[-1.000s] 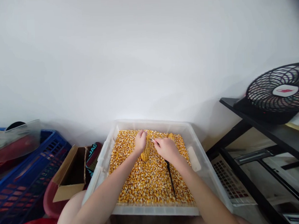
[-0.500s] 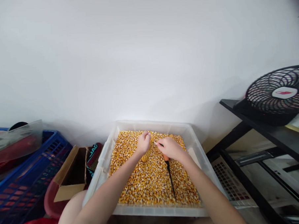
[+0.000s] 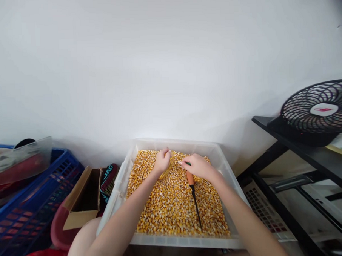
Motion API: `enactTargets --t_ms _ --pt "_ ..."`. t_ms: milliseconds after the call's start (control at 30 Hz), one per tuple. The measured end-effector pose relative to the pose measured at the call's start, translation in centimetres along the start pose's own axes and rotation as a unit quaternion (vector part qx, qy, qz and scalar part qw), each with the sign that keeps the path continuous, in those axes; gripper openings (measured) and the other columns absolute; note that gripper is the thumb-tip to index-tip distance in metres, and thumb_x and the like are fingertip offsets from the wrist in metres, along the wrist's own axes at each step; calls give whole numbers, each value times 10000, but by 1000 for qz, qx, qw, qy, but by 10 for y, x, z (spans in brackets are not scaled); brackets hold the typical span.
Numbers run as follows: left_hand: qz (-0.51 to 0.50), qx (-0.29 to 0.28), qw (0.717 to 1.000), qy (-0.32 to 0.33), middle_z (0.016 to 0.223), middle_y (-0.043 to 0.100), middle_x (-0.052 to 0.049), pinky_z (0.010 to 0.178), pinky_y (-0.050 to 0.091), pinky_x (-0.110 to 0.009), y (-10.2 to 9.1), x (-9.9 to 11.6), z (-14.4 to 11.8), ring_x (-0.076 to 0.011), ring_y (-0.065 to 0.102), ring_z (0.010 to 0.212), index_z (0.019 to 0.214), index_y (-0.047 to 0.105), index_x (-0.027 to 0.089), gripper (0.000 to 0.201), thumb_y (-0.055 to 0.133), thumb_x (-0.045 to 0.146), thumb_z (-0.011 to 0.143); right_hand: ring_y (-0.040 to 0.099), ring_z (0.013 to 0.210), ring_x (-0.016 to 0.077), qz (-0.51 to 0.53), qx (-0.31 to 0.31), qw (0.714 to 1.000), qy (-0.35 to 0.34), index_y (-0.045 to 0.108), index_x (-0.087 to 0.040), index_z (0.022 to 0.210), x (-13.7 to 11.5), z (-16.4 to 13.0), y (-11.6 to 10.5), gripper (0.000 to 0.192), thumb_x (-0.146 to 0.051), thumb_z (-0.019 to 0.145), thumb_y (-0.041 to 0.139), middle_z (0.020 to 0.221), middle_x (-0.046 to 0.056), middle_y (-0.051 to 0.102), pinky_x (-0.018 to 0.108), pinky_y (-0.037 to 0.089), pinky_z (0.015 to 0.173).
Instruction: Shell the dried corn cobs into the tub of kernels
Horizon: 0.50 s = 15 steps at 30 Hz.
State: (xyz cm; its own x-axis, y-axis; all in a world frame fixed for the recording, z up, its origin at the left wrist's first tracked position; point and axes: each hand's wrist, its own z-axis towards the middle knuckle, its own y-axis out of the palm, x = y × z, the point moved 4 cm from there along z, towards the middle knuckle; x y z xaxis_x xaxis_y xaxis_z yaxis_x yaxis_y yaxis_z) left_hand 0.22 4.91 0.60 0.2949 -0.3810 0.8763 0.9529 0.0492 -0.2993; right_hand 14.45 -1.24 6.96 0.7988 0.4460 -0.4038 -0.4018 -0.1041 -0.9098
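Holding a corn cob (image 3: 166,171) over the far end of the clear plastic bin (image 3: 121,183), the left hand (image 3: 162,161) has its grip closed around the cob's upper part, so only a short yellow stretch shows below the fingers. The right hand (image 3: 199,166), just right of the cob, is closed on the orange handle of a screwdriver (image 3: 192,191); its dark shaft runs back toward the bin's near edge, lying over the kernels. I cannot tell whether the tool's other end touches the cob, since the fingers cover that spot.

Loose corn kernels (image 3: 174,207) cover the bin floor from wall to wall in a thick layer, so I judge a good deal of shelling is done. How much of this cob is stripped is hidden by the hand.

Left of the bin sit an open cardboard box (image 3: 80,201) and a blue crate (image 3: 35,202). Right of it stands a black shelf (image 3: 302,148) with a black fan (image 3: 319,112) on top.
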Motion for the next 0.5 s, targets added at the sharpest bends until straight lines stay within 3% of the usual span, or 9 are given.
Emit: enactTargets --t_ms 233,500 --pt "-65 37 996 -38 514 333 33 552 285 -253 -9 -12 7 -129 367 553 525 345 202 244 378 307 743 472 511 109 -17 75 997 -3 588 -182 642 -6 3 21 383 -333 897 345 547 2 569 226 267 538" --pt "-85 52 993 -64 520 354 29 577 316 -251 -10 -19 9 -135 384 567 527 359 204 228 380 309 728 532 566 121 -29 100 995 -2 594 -186 684 -6 4 33 356 -309 903 342 625 22 627 219 290 573"
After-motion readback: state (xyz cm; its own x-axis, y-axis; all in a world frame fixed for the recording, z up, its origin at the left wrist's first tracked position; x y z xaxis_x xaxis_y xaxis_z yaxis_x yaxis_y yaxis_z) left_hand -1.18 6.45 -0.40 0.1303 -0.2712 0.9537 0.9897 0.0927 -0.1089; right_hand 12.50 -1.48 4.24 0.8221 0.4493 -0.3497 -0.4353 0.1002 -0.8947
